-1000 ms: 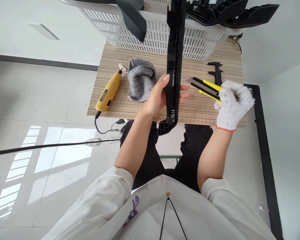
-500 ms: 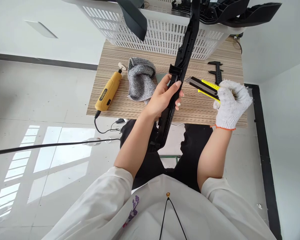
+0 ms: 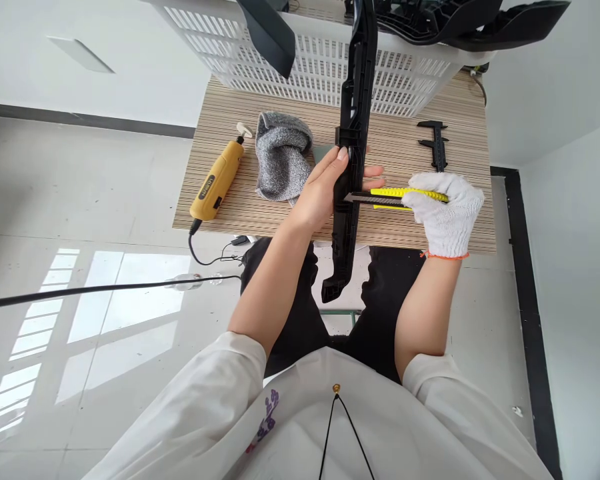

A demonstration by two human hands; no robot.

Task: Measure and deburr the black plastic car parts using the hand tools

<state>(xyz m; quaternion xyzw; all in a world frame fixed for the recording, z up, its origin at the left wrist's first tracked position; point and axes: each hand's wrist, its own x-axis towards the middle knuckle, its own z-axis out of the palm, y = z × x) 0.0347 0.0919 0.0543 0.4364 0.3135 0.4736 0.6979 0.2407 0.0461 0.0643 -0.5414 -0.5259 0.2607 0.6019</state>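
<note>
Knife (image 3: pixel 387 195) swung left onto the bar (image 3: pixel 354 153) mid-frame, gloved right hand (image 3: pixel 447 210) pinching it, bare left hand (image 3: pixel 323 193) clasping the bar near the blade (image 3: pixel 356 197), so pushing too hard could slip it into fingers (image 3: pixel 375 171).

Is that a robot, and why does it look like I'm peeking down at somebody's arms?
No robot here, just two human hands. The camera sits on a person's head, looking forward and down. The bare left hand holds a long black part. The right hand, wearing a white glove, holds a yellow-and-black knife, its blade overlapping the part in this view. On the table lie a yellow power tool, a gray cloth and a black caliper. Behind is a white basket with more black pieces.
</note>
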